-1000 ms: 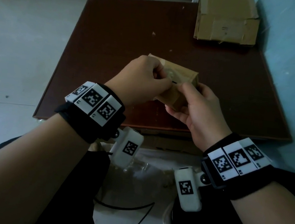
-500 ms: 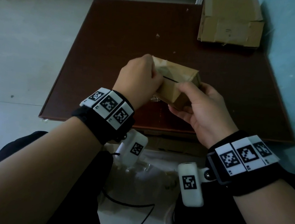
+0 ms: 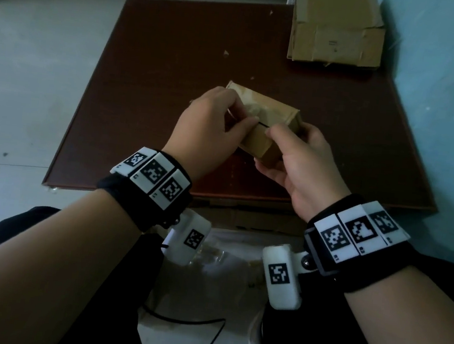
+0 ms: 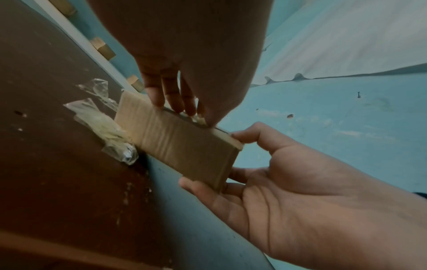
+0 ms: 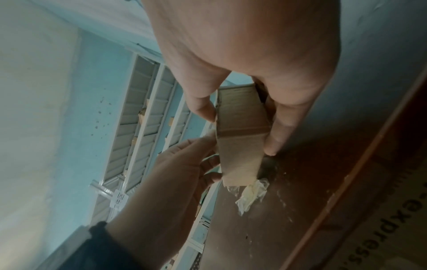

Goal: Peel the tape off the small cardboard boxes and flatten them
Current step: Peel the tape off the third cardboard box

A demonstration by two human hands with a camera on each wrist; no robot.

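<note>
A small brown cardboard box (image 3: 272, 112) is held just above the dark brown table (image 3: 177, 53). My right hand (image 3: 290, 150) grips its near right end, thumb on top beside the dark seam and fingers underneath, as the right wrist view shows on the box (image 5: 240, 144). My left hand (image 3: 220, 120) is over the box's top, thumb and forefinger pinching clear tape at the seam. In the left wrist view the left fingers (image 4: 171, 95) rest along the top edge of the box (image 4: 180, 146). The far face is hidden.
A crumpled wad of peeled clear tape (image 4: 104, 131) lies on the table just beyond the box, also seen as tape (image 5: 251, 190). Larger cardboard (image 3: 337, 37) sits at the table's far right corner. A blue wall (image 3: 439, 111) borders the right side; pale floor lies left.
My left hand slid to the box's left end, then came back to the seam and pinched there. The right hand kept its grip on the box.
</note>
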